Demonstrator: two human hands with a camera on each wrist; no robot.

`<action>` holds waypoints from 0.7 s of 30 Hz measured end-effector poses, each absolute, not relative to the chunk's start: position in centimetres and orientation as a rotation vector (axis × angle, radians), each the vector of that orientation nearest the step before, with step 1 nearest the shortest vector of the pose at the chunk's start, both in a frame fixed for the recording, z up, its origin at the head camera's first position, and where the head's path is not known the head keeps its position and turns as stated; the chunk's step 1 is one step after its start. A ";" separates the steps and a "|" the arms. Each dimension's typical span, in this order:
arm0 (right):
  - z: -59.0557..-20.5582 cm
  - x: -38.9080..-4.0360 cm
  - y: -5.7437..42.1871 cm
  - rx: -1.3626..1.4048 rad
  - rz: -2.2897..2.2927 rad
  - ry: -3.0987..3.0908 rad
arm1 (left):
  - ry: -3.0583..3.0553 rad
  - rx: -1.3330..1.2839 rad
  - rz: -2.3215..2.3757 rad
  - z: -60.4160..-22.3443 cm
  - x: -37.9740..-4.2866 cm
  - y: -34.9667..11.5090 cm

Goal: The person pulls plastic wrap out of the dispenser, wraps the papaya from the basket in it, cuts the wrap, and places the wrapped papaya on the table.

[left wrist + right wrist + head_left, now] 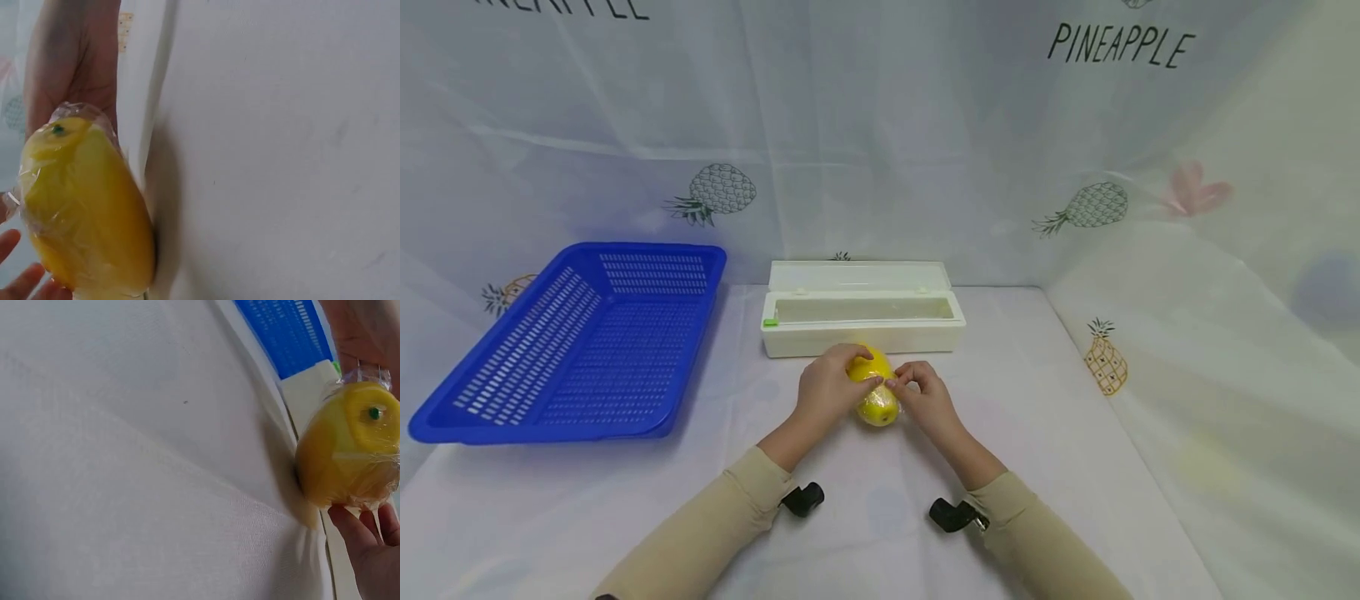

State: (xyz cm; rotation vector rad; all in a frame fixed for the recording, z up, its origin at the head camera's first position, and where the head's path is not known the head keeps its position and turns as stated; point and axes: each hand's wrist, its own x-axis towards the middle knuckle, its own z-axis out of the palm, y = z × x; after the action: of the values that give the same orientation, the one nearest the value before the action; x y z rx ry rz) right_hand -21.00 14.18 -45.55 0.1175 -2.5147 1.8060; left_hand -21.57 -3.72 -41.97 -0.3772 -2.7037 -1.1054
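Note:
A yellow fruit wrapped in shiny clear plastic film lies on the white cloth, with a small green spot at its near end. From the left, my left hand holds it, thumb across the top and fingers around the far side. My right hand pinches the plastic film on the fruit's right side, thumb and index fingertips together. Both thumbs come close to each other over the fruit. In the left wrist view the wrapped fruit shows crinkled film; most left fingers are cut off by the frame.
Directly behind the fruit stands a long white box with its lid raised and a green piece at its left front corner. A blue plastic basket sits on the left. Cloth printed with pineapples hangs behind and at the right.

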 end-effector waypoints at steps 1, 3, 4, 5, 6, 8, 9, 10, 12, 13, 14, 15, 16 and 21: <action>-45.6 -21.1 14.2 0.115 1.810 -2.524 | -2.731 -0.373 -1.119 -41.9 -21.8 -3.8; -45.7 -21.2 14.3 0.129 1.829 -2.524 | -2.783 -0.360 -1.140 -42.0 -22.2 -3.9; -45.7 -21.2 14.4 0.145 1.844 -2.518 | -2.808 -0.347 -1.149 -42.1 -22.4 -4.0; -45.3 -21.0 14.3 0.160 1.870 -2.516 | -2.828 -0.337 -1.156 -42.3 -22.6 -4.1; -44.7 -20.8 14.3 0.179 1.892 -2.511 | -2.846 -0.327 -1.172 -42.4 -22.8 -4.2; -43.7 -20.2 14.1 0.212 1.919 -2.507 | -2.870 -0.311 -1.210 -42.7 -23.0 -4.3; -43.2 -19.9 14.0 0.224 1.933 -2.508 | -2.880 -0.299 -1.241 -42.9 -23.1 -4.4; -42.6 -19.6 13.9 0.228 1.933 -2.516 | -2.887 -0.290 -1.286 -43.0 -23.1 -4.5; -41.8 -19.1 13.8 0.225 1.934 -2.534 | -2.901 -0.264 -1.384 -43.1 -23.1 -4.6; -41.7 -18.9 13.9 0.215 1.936 -2.544 | -2.908 -0.249 -1.419 -43.2 -23.0 -4.7; -41.6 -18.8 13.9 0.202 1.943 -2.553 | -2.920 -0.226 -1.449 -43.2 -23.0 -4.7; -41.5 -18.7 13.9 0.187 1.951 -2.559 | -2.935 -0.198 -1.478 -43.1 -22.9 -4.8; -41.5 -18.6 14.0 0.174 1.960 -2.563 | -2.954 -0.178 -1.496 -43.1 -22.8 -4.8; -43.2 -19.2 14.3 0.098 2.031 -2.535 | -3.026 -0.111 -1.569 -42.8 -22.5 -5.2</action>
State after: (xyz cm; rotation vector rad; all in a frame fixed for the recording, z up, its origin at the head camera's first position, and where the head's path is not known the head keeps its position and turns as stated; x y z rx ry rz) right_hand -19.20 14.26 -43.24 0.0982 -2.5345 2.0311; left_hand -22.52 -5.19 -42.79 -0.1109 -3.0256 -1.5686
